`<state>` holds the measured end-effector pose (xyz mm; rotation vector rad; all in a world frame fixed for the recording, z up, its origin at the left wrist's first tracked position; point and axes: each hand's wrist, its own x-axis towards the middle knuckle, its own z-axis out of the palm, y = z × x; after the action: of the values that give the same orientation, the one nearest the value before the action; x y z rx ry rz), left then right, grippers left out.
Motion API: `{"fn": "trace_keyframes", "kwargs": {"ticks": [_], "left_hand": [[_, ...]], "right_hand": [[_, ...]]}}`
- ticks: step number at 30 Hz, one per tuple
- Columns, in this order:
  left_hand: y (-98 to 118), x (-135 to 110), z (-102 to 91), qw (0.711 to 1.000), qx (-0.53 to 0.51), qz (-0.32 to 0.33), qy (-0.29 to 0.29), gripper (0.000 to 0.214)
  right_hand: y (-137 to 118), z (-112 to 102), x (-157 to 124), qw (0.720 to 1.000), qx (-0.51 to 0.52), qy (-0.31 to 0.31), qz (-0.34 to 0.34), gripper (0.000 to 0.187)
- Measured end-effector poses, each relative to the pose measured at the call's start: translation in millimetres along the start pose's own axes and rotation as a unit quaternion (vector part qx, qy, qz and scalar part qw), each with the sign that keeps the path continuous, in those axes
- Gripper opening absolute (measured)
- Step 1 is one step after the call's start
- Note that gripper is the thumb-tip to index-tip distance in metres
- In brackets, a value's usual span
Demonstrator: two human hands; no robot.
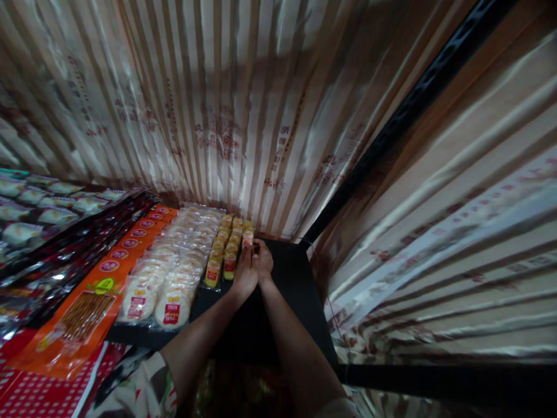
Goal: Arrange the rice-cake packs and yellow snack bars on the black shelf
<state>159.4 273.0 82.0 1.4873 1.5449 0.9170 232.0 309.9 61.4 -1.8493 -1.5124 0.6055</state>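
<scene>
My left hand (pixel 246 271) and my right hand (pixel 263 261) are together on a black shelf (pixel 287 302), fingers closed around the near end of a small yellow snack packet (pixel 248 237) with a red label. The fingertips are partly hidden, so their exact grip is unclear. Directly left of my hands stand two rows of similar yellow packets (pixel 230 260). Beyond these, two rows of clear-wrapped round white crackers (pixel 173 305) with red labels line the shelf.
Farther left lie orange bags of stick snacks (pixel 87 313), dark shiny packs (pixel 73 255) and white-and-red packets (pixel 56 215). Pleated printed sheeting (pixel 243 116) hangs behind. A black slotted post (pixel 391 128) rises at the shelf's right rear corner.
</scene>
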Motion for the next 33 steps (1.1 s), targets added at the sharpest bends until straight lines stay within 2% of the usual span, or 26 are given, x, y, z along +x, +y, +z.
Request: {"fn": "trace_keyframes", "kwargs": {"ticks": [5,9,14,18,24,29,33], "left_hand": [[-2,4,1.2,1.0,-0.024,-0.016,-0.011,0.049],[-6,7,5.3,0.998,-0.066,-0.003,0.021,0.047],[-8,8,7.9,0.997,-0.074,-0.008,0.038,0.046],[-1,0,3.6,0.999,-0.047,-0.006,0.018,0.047],[9,-18,-2.7,1.0,-0.021,-0.008,0.0,0.045],[8,-35,-6.7,0.999,-0.028,-0.021,0.001,0.045],[7,-42,-11.3,0.996,-0.079,-0.034,-0.006,0.047]], "right_hand": [[1,1,-2,1.0,0.002,0.001,0.001,0.029],[-1,2,-3,1.0,-0.018,0.005,-0.01,0.022],[4,8,-2,0.998,-0.042,0.022,-0.03,0.026],[16,14,-1,0.997,-0.005,0.051,-0.055,0.03],[32,14,-8,0.992,0.074,0.062,-0.077,0.04],[33,10,-18,0.992,0.107,0.041,-0.057,0.044],[28,9,-20,0.992,0.115,0.028,-0.05,0.053]]}}
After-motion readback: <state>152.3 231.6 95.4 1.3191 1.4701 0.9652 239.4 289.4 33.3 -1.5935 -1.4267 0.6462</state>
